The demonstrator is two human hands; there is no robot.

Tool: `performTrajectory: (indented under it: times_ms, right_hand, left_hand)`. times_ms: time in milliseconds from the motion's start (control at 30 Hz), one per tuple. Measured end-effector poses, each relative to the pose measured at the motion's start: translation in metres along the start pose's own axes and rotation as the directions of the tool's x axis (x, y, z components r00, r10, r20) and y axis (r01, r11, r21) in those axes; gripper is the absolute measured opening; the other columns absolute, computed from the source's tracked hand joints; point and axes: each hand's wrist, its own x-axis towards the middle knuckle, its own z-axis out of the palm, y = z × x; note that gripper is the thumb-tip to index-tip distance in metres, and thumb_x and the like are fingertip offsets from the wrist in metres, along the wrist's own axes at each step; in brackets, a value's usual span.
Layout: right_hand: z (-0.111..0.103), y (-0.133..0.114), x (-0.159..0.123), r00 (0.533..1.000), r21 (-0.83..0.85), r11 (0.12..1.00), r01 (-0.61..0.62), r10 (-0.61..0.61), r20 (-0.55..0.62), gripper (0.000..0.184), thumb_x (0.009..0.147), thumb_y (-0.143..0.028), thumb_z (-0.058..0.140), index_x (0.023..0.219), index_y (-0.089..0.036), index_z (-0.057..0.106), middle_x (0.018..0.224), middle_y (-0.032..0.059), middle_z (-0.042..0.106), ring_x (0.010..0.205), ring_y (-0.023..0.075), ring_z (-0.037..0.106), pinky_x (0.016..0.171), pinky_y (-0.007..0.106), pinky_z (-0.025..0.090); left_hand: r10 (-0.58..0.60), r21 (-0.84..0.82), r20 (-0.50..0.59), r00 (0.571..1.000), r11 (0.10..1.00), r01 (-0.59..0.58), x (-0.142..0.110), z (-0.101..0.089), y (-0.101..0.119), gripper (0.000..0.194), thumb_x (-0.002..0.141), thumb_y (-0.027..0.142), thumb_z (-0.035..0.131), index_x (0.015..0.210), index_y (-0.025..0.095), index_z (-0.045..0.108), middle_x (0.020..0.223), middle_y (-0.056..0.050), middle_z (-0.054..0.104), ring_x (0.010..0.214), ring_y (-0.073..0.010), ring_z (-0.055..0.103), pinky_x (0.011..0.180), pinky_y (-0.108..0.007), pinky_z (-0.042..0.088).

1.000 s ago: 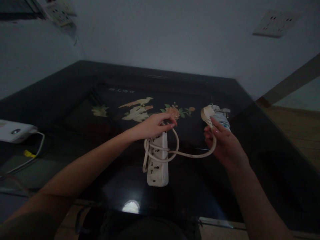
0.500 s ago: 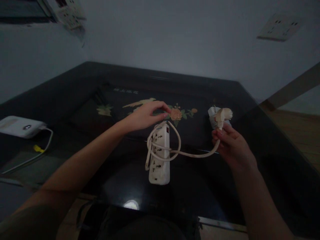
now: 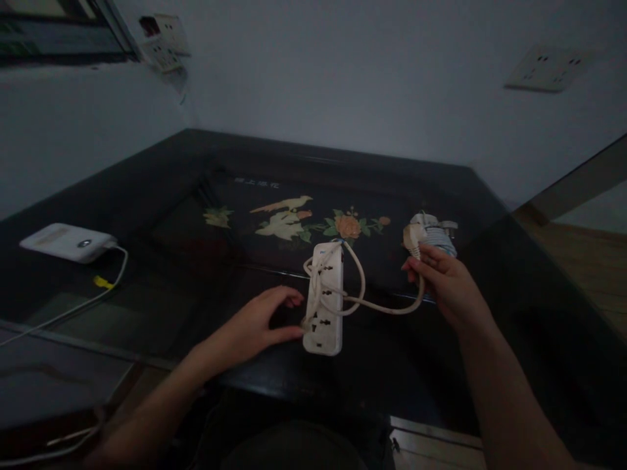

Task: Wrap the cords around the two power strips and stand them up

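A white power strip point(image 3: 333, 336) lies lengthwise on the dark table, its cord point(image 3: 363, 274) looped loosely over the sockets. My right hand point(image 3: 448, 281) pinches the cord just below the plug point(image 3: 415, 235), holding it up to the right of the strip. Behind the plug sits a white bundle of coiled cable point(image 3: 435, 238). At the strip's lower left edge is my left hand point(image 3: 264, 323), thumb and fingers apart around a gap. Its thumb tip is at the strip's near end; I cannot tell if it touches.
A white device point(image 3: 63, 243) with a cable and a yellow tag point(image 3: 102, 282) lies at the left. The table point(image 3: 196, 156) bears a bird-and-flower picture and stands against a wall with a socket plate point(image 3: 548, 68). More sockets point(image 3: 166, 49) are at the upper left.
My left hand has moved from the strip's far end toward me, to its near left side. The plug in my right hand has turned and shifted slightly left. The camera view has shifted a little.
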Motion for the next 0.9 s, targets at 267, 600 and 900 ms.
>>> performTrajectory:
  times_ms: [267,600,900]
  right_hand:
    - [0.0,0.018,-0.004,0.965,-0.405,0.905,0.127,-0.018,0.262,0.034,0.075,-0.037,0.059,0.1,-0.014,0.057,0.066,0.0003,0.062,0.053,0.013,0.056,0.05,0.026,0.043]
    - [-0.004,0.049,-0.018,0.982,-0.576,0.806,0.134,-0.029,0.188,0.026,0.077,-0.029,0.053,0.097,-0.014,0.061,0.06,-0.0003,0.06,0.05,0.0141,0.055,0.048,0.025,0.041]
    - [-0.002,0.061,-0.03,0.985,-0.701,0.692,0.172,-0.133,0.11,0.033,0.08,-0.032,0.052,0.106,-0.014,0.062,0.066,0.0012,0.061,0.055,0.0157,0.054,0.053,0.028,0.038]
  left_hand:
    - [-0.032,0.119,-0.131,0.991,0.992,0.047,-0.004,0.044,0.005,0.027,0.09,0.033,0.054,0.112,0.018,0.057,0.108,-0.01,0.064,0.103,-0.0254,0.058,0.088,-0.043,0.047]
    - [-0.107,-0.131,-0.242,0.964,0.988,0.077,-0.002,0.047,0.002,0.034,0.096,0.032,0.037,0.101,0.014,0.065,0.093,-0.008,0.07,0.086,-0.0202,0.064,0.079,-0.03,0.048]
    - [-0.133,-0.197,-0.257,0.957,0.977,0.083,-0.006,0.041,0.005,0.031,0.093,0.036,0.044,0.101,0.016,0.067,0.088,-0.005,0.071,0.078,-0.0179,0.064,0.07,-0.024,0.048]
